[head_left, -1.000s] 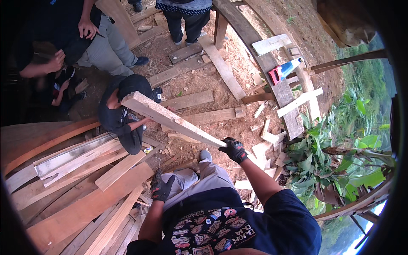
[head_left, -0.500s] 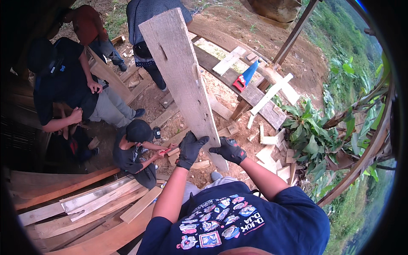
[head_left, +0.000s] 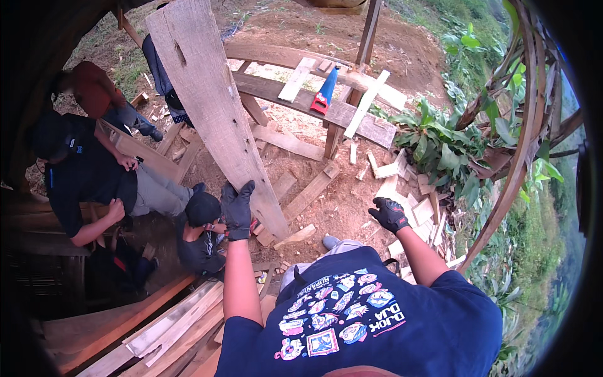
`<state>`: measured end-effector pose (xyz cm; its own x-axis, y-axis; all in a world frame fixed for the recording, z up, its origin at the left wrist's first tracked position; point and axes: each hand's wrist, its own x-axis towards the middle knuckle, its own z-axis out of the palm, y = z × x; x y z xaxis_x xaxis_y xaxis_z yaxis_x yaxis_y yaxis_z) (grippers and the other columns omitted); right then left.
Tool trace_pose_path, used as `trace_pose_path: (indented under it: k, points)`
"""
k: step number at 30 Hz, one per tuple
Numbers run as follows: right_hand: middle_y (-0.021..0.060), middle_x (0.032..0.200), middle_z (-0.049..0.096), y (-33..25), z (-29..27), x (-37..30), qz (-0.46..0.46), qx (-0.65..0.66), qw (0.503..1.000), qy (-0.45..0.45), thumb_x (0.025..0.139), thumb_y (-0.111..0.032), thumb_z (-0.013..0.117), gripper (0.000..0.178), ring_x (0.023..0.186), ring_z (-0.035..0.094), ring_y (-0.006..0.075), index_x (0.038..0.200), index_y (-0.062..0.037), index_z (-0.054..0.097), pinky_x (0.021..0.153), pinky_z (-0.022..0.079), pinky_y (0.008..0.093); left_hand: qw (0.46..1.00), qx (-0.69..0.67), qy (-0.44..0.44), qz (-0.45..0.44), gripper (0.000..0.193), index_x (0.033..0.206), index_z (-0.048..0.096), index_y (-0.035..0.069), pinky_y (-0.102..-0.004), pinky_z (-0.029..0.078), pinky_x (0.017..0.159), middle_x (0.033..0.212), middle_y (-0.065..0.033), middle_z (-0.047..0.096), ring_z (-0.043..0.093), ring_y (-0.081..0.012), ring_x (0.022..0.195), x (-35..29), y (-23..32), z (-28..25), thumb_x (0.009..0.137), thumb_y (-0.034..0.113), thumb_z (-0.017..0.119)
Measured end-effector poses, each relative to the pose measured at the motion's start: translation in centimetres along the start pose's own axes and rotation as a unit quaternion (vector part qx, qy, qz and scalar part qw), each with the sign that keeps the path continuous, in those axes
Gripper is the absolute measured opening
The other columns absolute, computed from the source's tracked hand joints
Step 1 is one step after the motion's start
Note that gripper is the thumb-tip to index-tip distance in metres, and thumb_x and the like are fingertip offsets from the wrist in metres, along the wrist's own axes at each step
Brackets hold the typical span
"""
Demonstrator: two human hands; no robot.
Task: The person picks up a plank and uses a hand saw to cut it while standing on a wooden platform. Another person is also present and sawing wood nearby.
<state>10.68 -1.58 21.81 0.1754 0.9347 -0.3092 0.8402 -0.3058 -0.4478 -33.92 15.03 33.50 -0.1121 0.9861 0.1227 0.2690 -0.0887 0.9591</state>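
Note:
A long, weathered wooden plank (head_left: 217,107) stands tilted in front of me, its top leaning away to the left and its lower end near my feet. My left hand (head_left: 237,212), in a black glove, holds the plank by its left edge near the lower end. My right hand (head_left: 389,215), also gloved in black, is off to the right, apart from the plank. Its fingers are loosely bent with nothing in them. Beyond it, a hand saw (head_left: 324,93) with a blue blade and red handle rests on a rough wooden bench (head_left: 267,86).
Pale wood strips (head_left: 367,103) lie across the bench. Offcuts (head_left: 422,207) are heaped at right by leafy plants (head_left: 440,141). Stacked boards (head_left: 163,330) fill the lower left. A person in dark clothes (head_left: 94,169) stands left; another crouches (head_left: 200,242) close to the plank.
My right hand has let go of the plank and moved right. My left hand still holds it, and the plank has shifted left in view. The whole view has turned somewhat.

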Motion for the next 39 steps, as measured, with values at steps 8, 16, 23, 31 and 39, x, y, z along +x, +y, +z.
trace_pose_path:
  k: [8,16,23,31,39]
  points:
    - [0.0190,0.124,0.076,7.8,0.8,-8.3,0.163,0.023,0.986,0.013,0.091,-0.048,0.071,0.055,0.117,0.072,0.0373,0.128,-0.0070,0.074,0.101,0.056,0.0476,1.000,0.023,-0.007,0.011,0.056,0.134,0.066,-0.003,-0.0402,0.053,0.100,0.125,-0.0147,0.076,0.071,-0.0253,0.113,-0.2,0.6,0.2,0.094,0.031,0.084]
    - [0.0187,0.118,0.079,14.1,-2.0,4.4,0.132,0.041,0.988,0.063,0.091,-0.047,0.074,0.056,0.111,0.075,0.0351,0.129,-0.0063,0.075,0.099,0.057,0.0450,0.993,0.089,-0.052,-0.065,0.058,0.139,0.065,-0.001,-0.0402,0.052,0.104,0.134,-0.0154,0.073,0.070,-0.0272,0.120,3.2,-1.6,5.7,0.095,0.031,0.083]
    - [0.0193,0.125,0.077,17.3,-6.6,24.6,0.037,0.147,0.988,-0.003,0.094,-0.050,0.074,0.059,0.118,0.073,0.0343,0.131,-0.0049,0.074,0.104,0.054,0.0448,0.960,0.233,-0.053,-0.147,0.064,0.140,0.064,-0.002,-0.0421,0.049,0.109,0.136,-0.0209,0.072,0.068,-0.0331,0.126,6.8,-5.6,13.2,0.094,0.039,0.081]
    - [0.0117,0.119,0.077,9.5,-11.2,41.8,0.001,0.355,0.919,-0.172,0.098,-0.031,0.077,0.051,0.102,0.075,0.0175,0.136,0.0015,0.068,0.087,0.059,0.0331,0.923,0.261,-0.022,-0.281,0.058,0.133,0.069,0.003,-0.0451,0.051,0.103,0.128,-0.0213,0.074,0.070,-0.0371,0.119,1.2,-7.7,18.4,0.092,0.043,0.078]
    - [0.0102,0.116,0.077,-3.2,-7.6,54.7,-0.021,0.534,0.822,-0.198,0.100,-0.023,0.076,0.047,0.102,0.076,0.0188,0.139,0.0012,0.066,0.087,0.061,0.0326,0.862,0.278,0.012,-0.423,0.064,0.136,0.069,0.004,-0.0460,0.051,0.105,0.131,-0.0200,0.074,0.070,-0.0380,0.122,-6.3,-8.9,20.6,0.089,0.046,0.080]
